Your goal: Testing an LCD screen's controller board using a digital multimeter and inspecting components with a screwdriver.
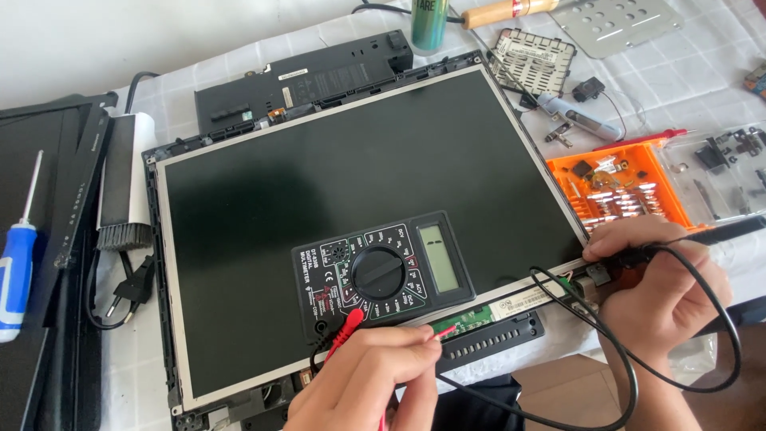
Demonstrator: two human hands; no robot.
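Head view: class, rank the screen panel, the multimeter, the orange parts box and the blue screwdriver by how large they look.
1. Screen panel
2. Multimeter
3. Orange parts box
4. Blue screwdriver, partly cut off, so unsure.

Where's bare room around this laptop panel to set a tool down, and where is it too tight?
Free: the dark screen panel above the multimeter, and cloth between the perforated metal plate and orange bit case. Crowded: the lower edge, where left hand, right hand and probe leads meet, and the left side beside the brush.
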